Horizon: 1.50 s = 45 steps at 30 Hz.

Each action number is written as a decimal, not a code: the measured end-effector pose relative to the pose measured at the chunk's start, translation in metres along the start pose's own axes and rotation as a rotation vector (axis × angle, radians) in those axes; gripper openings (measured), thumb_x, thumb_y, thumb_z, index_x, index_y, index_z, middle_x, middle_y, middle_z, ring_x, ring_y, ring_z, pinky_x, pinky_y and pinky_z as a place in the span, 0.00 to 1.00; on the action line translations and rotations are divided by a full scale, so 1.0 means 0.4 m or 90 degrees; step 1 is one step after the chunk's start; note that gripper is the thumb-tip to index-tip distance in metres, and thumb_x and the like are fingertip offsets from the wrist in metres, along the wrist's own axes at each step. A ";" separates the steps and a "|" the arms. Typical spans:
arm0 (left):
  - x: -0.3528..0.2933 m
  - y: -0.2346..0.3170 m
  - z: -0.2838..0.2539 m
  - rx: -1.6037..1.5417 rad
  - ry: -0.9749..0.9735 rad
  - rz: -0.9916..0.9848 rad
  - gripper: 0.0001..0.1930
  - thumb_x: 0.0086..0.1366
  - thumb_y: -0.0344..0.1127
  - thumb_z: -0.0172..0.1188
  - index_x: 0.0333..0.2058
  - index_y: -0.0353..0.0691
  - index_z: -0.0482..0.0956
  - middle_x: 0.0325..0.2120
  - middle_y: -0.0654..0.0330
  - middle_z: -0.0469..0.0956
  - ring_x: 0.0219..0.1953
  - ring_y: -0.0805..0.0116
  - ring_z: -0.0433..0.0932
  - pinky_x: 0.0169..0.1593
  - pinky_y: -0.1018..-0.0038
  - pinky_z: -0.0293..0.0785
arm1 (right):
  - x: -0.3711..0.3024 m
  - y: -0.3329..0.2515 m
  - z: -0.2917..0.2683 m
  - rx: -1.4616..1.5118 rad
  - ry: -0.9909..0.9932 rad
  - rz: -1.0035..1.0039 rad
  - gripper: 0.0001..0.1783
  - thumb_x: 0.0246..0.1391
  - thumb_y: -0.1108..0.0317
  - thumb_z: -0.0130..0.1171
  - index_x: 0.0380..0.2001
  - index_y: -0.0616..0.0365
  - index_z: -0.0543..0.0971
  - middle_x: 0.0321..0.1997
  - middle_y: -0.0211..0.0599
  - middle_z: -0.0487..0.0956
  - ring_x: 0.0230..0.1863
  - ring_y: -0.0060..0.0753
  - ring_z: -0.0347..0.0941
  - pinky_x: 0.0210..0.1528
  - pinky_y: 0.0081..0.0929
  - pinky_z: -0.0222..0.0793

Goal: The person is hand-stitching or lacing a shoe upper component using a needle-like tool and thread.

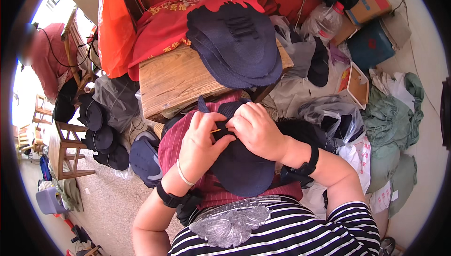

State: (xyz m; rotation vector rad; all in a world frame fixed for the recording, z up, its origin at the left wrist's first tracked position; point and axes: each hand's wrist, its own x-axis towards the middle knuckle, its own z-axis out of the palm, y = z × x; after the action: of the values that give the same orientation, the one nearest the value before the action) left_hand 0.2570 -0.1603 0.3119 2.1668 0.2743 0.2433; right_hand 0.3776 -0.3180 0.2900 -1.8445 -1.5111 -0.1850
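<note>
A dark navy fabric piece (244, 169) with a broad rounded end rests on my lap, over a dark red striped cloth (176, 141). My left hand (203, 138) is closed at the piece's upper left side. A thin yellowish stick-like thing (215, 130) shows at its fingers, too small to name. The fingers of my right hand (256, 129) pinch the upper part of the same piece, close to the left fingertips. Just beyond, a stack of navy fabric pieces (235, 45) with ragged far edges lies on a wooden table (174, 80).
Red cloth (159, 40) covers the table's far side. An orange-red bag (114, 30) hangs at left. More dark rounded pieces (105, 141) are piled near a wooden stool (70, 148). Clear plastic bags (333, 110), an open box (355, 85) and green cloth (392, 115) crowd the right.
</note>
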 end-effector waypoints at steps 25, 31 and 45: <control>-0.006 -0.013 0.021 0.049 -0.005 0.036 0.22 0.49 0.32 0.78 0.44 0.45 0.81 0.36 0.60 0.68 0.33 0.65 0.73 0.35 0.70 0.74 | 0.033 0.112 -0.078 0.313 -0.401 0.090 0.22 0.64 0.58 0.59 0.19 0.59 0.70 0.19 0.42 0.70 0.23 0.49 0.68 0.29 0.44 0.61; -0.025 -0.032 0.018 0.051 0.028 0.035 0.22 0.50 0.32 0.78 0.44 0.43 0.82 0.35 0.61 0.68 0.32 0.66 0.72 0.33 0.72 0.72 | -0.023 0.097 -0.193 0.304 -0.392 0.208 0.22 0.64 0.58 0.61 0.20 0.60 0.72 0.18 0.41 0.68 0.20 0.42 0.67 0.27 0.39 0.62; -0.084 -0.025 0.011 -0.017 -0.034 0.168 0.06 0.66 0.22 0.61 0.42 0.34 0.79 0.25 0.55 0.78 0.25 0.63 0.80 0.30 0.70 0.75 | -0.090 0.021 -0.116 0.512 -0.128 0.435 0.11 0.69 0.64 0.59 0.46 0.59 0.74 0.39 0.24 0.76 0.36 0.13 0.70 0.39 0.18 0.70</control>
State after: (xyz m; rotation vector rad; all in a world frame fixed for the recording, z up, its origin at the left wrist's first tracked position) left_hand 0.2251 -0.1678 0.2987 2.1777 -0.0464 0.3350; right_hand 0.3894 -0.3751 0.3006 -1.5928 -0.7885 0.8298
